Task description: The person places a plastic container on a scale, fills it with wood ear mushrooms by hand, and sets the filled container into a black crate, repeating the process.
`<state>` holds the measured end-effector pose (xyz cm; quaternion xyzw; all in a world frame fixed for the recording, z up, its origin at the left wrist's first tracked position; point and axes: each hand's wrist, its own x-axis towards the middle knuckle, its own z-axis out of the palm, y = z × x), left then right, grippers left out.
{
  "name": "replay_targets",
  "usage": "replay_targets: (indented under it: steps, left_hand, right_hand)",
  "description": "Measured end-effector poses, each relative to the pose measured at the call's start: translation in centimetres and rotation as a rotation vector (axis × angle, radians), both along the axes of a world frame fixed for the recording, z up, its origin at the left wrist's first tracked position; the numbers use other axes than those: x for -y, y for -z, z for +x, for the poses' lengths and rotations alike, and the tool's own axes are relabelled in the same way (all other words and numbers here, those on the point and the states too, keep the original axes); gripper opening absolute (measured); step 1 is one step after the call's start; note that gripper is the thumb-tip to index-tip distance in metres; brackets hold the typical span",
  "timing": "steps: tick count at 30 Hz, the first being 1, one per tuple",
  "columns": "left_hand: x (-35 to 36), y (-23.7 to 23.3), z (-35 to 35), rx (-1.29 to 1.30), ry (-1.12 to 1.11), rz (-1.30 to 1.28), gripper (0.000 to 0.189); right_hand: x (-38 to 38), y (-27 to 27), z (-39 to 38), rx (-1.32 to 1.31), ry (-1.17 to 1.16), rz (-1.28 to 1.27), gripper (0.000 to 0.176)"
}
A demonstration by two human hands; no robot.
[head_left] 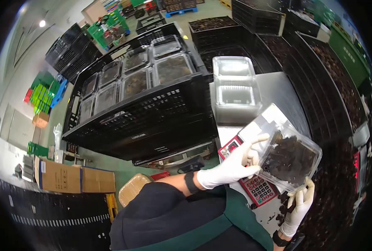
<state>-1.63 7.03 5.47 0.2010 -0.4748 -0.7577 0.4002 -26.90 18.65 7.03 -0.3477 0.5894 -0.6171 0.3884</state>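
Observation:
My left hand [238, 164], in a white glove, grips the left edge of a clear plastic clamshell container [292, 159] holding dark brown, flaky pieces I cannot identify. At the container's lower right corner, the fingers of my gloved right hand [299, 207] are closed on its rim. The container is tilted above a red scale [261, 190] with a keypad and a white top, which it partly hides. Behind it, two stacks of clear plastic containers [236, 94] stand on the metal table [280, 90].
A large black crate [152, 121] at the left holds several filled clear containers [133, 83]. Tall black bins [320, 71] of dark brown pieces line the right side, with loose pieces [332, 209] below. Cardboard boxes [60, 175] stand at the lower left.

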Motion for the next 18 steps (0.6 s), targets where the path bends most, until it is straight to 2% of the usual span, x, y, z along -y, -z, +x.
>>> replay_targets:
  steps: [2,4,8,10,12,14,15,16,18]
  left_hand:
    - [0.5,-4.3,3.3,0.012,-0.084,-0.002,0.085]
    - [1.0,-8.3,6.9,-0.003,-0.282,0.046,0.085]
    - [2.6,-12.2,14.8,0.050,-0.646,-0.333,0.075]
    - [4.2,-13.1,17.4,0.043,-0.863,-0.359,0.073]
    - [6.6,-13.1,20.0,0.085,-0.946,-0.450,0.077]
    - [8.1,-13.1,20.6,0.215,-1.021,-0.419,0.076]
    - [8.5,-13.5,20.9,0.205,-0.909,-0.353,0.080]
    - [8.9,-14.2,20.7,0.193,-0.816,-0.222,0.079]
    - [10.3,-14.9,20.8,0.226,-0.559,-0.152,0.072]
  right_hand:
    - [1.2,-2.9,1.1,-0.066,-0.158,-0.023,0.060]
    - [2.5,-4.5,2.9,-0.129,-0.244,-0.143,0.068]
    - [3.6,-5.7,4.3,-0.175,-0.299,-0.093,0.047]
    - [3.7,-5.6,4.6,-0.135,-0.269,0.014,0.037]
    - [3.4,-5.0,4.3,-0.111,-0.240,0.035,0.038]
    - [2.8,-4.6,3.7,-0.095,-0.218,0.045,0.037]
    - [2.3,-4.3,3.2,-0.087,-0.216,0.044,0.035]
    - [1.8,-4.1,2.7,-0.069,-0.202,0.047,0.035]
    - [0.7,-3.4,1.7,-0.031,-0.174,0.057,0.034]
